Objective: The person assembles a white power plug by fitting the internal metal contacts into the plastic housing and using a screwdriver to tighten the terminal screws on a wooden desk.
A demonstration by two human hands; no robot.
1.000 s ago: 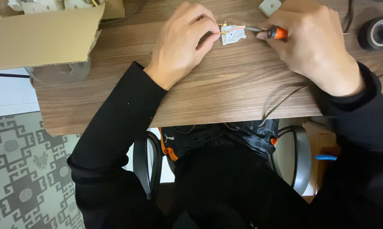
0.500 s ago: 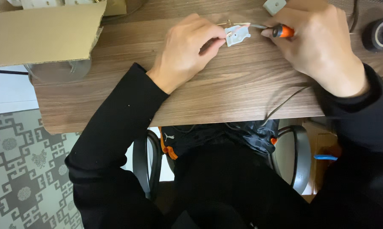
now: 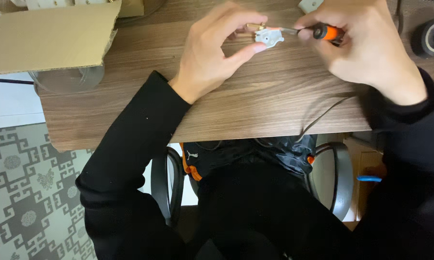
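My left hand (image 3: 217, 50) pinches a small white plug part (image 3: 269, 36) with brass pins between thumb and fingers, just above the wooden desk (image 3: 255, 101). My right hand (image 3: 371, 48) grips an orange-handled screwdriver (image 3: 325, 32), and its metal tip touches the right side of the white part. Both hands are at the far edge of the view, close together. Black sleeves cover both arms.
A cardboard box flap (image 3: 48, 38) lies at the desk's left, over a clear round object (image 3: 68, 77). A roll of black tape (image 3: 433, 38) sits at the right. A thin cable (image 3: 323, 115) runs across the desk. The chair armrests (image 3: 339, 178) and patterned rug (image 3: 29, 192) are below.
Both hands have stayed together on the white part and screwdriver. My left fingers have opened slightly around the part, showing more of it.
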